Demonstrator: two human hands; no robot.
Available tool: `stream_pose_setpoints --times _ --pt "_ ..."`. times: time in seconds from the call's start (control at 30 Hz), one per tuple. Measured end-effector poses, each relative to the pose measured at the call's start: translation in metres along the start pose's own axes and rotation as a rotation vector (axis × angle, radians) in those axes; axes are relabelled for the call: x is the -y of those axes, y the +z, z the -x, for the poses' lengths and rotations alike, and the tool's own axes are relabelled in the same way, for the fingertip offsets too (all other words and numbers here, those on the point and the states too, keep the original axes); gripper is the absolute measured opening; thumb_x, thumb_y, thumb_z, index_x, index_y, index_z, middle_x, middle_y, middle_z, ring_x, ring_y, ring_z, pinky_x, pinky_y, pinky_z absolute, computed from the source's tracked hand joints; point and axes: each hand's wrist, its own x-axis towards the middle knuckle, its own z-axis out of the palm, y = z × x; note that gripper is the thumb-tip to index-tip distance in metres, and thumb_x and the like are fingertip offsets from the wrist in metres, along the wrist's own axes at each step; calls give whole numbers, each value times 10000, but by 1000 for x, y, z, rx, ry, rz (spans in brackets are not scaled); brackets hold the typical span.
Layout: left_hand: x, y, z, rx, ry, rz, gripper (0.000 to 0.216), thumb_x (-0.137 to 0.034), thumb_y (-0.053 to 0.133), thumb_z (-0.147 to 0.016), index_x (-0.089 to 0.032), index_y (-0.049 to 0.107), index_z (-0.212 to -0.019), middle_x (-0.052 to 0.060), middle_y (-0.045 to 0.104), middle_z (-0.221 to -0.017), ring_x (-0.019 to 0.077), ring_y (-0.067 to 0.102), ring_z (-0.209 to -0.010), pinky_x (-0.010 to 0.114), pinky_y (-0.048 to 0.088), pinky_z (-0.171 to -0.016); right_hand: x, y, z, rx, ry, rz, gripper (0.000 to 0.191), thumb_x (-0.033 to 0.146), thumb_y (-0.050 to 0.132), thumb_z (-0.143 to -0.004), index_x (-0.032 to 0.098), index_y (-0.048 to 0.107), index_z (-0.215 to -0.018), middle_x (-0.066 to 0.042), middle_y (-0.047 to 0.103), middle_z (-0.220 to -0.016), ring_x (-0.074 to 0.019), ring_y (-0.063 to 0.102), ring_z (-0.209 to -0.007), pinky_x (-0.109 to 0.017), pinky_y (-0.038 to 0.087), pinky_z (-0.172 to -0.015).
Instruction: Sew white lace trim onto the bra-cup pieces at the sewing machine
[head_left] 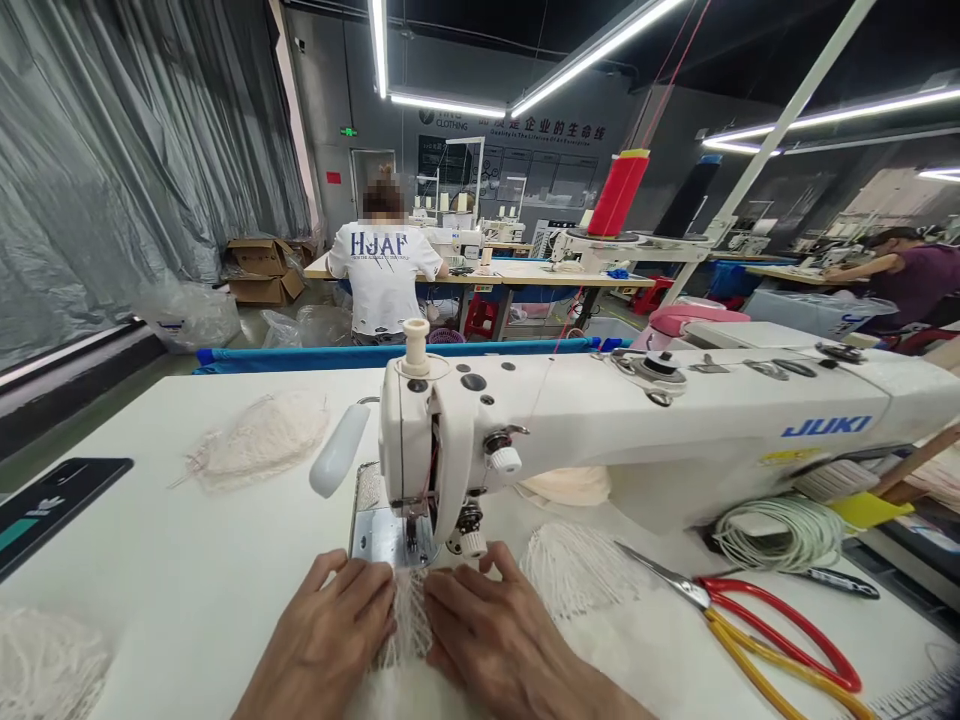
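Observation:
A white JUKI sewing machine [637,420] stands across the white table [172,560]. A strip of white lace [409,615] runs from under its presser foot [411,535] toward me. My left hand [330,630] lies flat on the lace's left side, fingers stretched toward the needle plate. My right hand [495,635] lies flat on its right side, fingertips close to the presser foot. Both hands press the lace down; neither grips it.
Red-and-yellow scissors [757,625] lie right of my hands, beside a fan of white fringe [577,570] and a coil of white cord [780,535]. Lace piles [262,440] sit at left, a dark phone [45,505] at the table's left edge. Other people work at benches behind.

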Motion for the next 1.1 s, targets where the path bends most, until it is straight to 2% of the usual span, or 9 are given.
stream_pose_setpoints --times 0.27,0.5,0.6,0.7,0.77,0.83,0.93,1.0,1.1 --pt "18 5 -36 -61 26 23 279 -164 275 -965 -215 515 -832 -18 647 -761 142 626 -690 331 416 -717 -19 0 -9 -13 64 121 124 114 532 -885 175 570 -784 15 565 -629 -139 497 -619 -352 309 -750" --pt "17 -4 -42 -27 -32 112 328 -134 291 -953 -203 490 -702 -21 585 -699 143 572 -667 354 412 -740 -22 0 -11 6 97 78 82 110 580 -857 188 602 -867 -11 640 -728 -164 545 -727 -375 294 -845" --pt "13 -9 -36 38 -76 140 318 -147 282 -961 -202 514 -750 -11 594 -789 151 565 -772 383 368 -833 -19 -11 -11 69 152 -27 52 241 601 -884 195 602 -907 -14 666 -797 -175 560 -778 -385 289 -861" --pt "2 -14 -22 10 -49 164 303 -153 305 -967 -205 551 -799 2 625 -912 155 568 -891 383 317 -875 -13 -25 -5 140 68 -172 296 484 571 -868 192 595 -905 -30 661 -969 -191 560 -910 -379 293 -880" --pt "-9 -17 -13 -33 2 217 299 -238 325 -972 -202 563 -795 4 632 -882 153 574 -855 361 323 -856 -8 -30 1 176 -38 -213 404 567 556 -838 175 581 -934 -50 639 -1045 -197 555 -949 -382 298 -896" --pt "-21 -20 -6 -80 54 211 382 -428 321 -951 -191 566 -779 15 627 -785 170 570 -754 356 354 -804 -1 -28 9 183 -78 -185 359 516 548 -866 161 569 -911 -57 646 -975 -191 567 -896 -386 315 -881" --pt "-33 -23 -4 -51 115 57 557 -615 273 -888 -166 601 -858 41 639 -750 203 568 -686 376 386 -742 8 -17 16 67 -53 -118 221 193 389 -963 148 556 -824 -47 638 -817 -161 561 -772 -367 345 -808" --pt "-37 -25 -6 -22 96 14 491 -533 288 -914 -163 611 -908 40 645 -758 206 577 -688 380 393 -743 12 -11 18 -32 -36 -112 277 91 326 -943 141 540 -776 -38 616 -741 -146 535 -697 -350 356 -764" --pt "-36 -27 -6 -73 34 37 284 -174 316 -910 -163 597 -869 30 632 -725 182 578 -667 354 397 -730 12 -5 16 -106 -9 -130 270 155 359 -951 151 512 -729 -9 564 -643 -135 483 -612 -329 364 -712"
